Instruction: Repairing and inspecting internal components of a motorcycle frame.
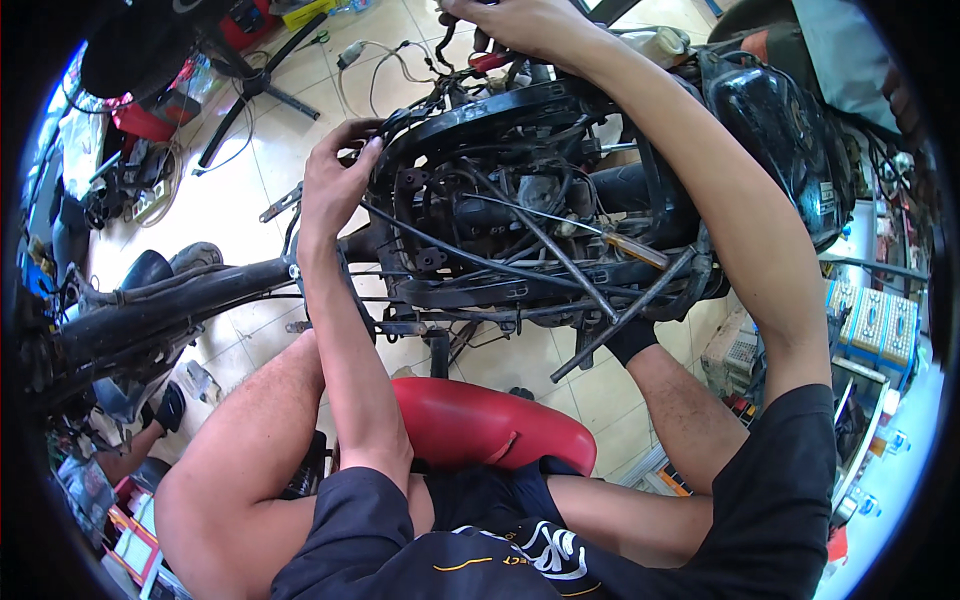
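Observation:
A stripped motorcycle frame (470, 125) lies across in front of me, its black rails around an exposed engine and wiring. My left hand (338, 180) is at the frame's left end, thumb and fingers closed on black wiring (397, 122) beside the rail. Beyond the far rail, my right hand (492, 18) is partly cut off by the top edge; its fingers close around a black cable (446, 42). Red-covered wire ends (489, 62) lie just below it. A screwdriver with an amber handle (636, 250) rests across the frame, touched by neither hand.
The black fuel tank (770, 130) stands at the right. Loose wires with a pale connector (351, 54) trail over the tiled floor (265, 165). A red seat (485, 415) is beneath me. Trays of small parts (872, 322) are at far right; another person's leg (135, 450) shows at lower left.

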`<act>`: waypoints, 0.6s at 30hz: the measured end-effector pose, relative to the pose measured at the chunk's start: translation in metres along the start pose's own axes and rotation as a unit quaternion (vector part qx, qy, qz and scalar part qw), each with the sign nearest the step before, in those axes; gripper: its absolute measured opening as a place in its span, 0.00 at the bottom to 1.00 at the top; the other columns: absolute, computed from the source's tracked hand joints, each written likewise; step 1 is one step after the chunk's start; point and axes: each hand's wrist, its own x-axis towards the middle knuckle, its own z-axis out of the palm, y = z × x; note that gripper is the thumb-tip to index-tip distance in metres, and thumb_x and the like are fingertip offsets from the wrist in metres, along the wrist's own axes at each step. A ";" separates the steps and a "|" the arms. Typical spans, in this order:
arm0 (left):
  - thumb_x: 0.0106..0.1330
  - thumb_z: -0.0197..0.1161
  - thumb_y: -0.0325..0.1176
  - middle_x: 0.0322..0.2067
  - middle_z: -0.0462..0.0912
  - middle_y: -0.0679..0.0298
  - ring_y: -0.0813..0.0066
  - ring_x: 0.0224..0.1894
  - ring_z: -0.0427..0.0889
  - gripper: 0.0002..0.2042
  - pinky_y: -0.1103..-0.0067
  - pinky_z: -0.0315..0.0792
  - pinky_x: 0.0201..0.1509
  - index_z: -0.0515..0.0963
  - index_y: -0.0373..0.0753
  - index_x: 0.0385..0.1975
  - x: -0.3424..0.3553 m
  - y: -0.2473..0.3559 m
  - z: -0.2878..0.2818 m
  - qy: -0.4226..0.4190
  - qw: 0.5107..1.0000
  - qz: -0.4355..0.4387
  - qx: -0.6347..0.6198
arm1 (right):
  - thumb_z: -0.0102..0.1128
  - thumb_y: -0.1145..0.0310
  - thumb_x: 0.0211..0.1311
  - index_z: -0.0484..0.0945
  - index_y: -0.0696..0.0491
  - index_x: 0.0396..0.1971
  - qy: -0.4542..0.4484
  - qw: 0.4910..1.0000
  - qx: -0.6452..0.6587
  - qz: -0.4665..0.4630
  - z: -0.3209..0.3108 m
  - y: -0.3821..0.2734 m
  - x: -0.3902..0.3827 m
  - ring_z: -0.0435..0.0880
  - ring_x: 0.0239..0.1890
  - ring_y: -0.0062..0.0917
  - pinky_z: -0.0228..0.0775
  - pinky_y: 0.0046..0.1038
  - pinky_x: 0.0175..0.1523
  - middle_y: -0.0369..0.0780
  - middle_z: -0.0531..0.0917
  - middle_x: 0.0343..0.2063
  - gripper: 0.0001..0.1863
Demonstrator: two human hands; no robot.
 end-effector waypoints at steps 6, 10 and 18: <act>0.69 0.64 0.34 0.40 0.88 0.60 0.72 0.42 0.84 0.14 0.75 0.77 0.49 0.85 0.37 0.51 -0.001 -0.002 0.003 0.006 1.000 -0.020 -0.005 | 0.60 0.59 0.74 0.79 0.61 0.59 0.023 0.999 -0.013 -0.034 -0.001 0.008 0.003 0.89 0.35 0.27 0.82 0.30 0.43 0.46 0.90 0.40 0.23; 0.69 0.65 0.34 0.40 0.88 0.60 0.72 0.42 0.83 0.14 0.75 0.76 0.50 0.85 0.37 0.51 0.000 -0.004 0.004 0.010 1.000 -0.021 -0.004 | 0.60 0.59 0.74 0.78 0.61 0.59 0.017 1.000 0.002 -0.021 -0.002 0.008 0.001 0.89 0.35 0.26 0.84 0.30 0.41 0.46 0.90 0.41 0.23; 0.69 0.64 0.32 0.38 0.87 0.61 0.75 0.39 0.83 0.13 0.77 0.76 0.48 0.85 0.35 0.50 -0.001 -0.006 0.003 0.006 0.999 -0.016 -0.032 | 0.60 0.60 0.74 0.79 0.62 0.58 0.011 0.999 0.002 -0.041 0.000 0.007 0.004 0.89 0.35 0.26 0.85 0.30 0.39 0.47 0.89 0.43 0.23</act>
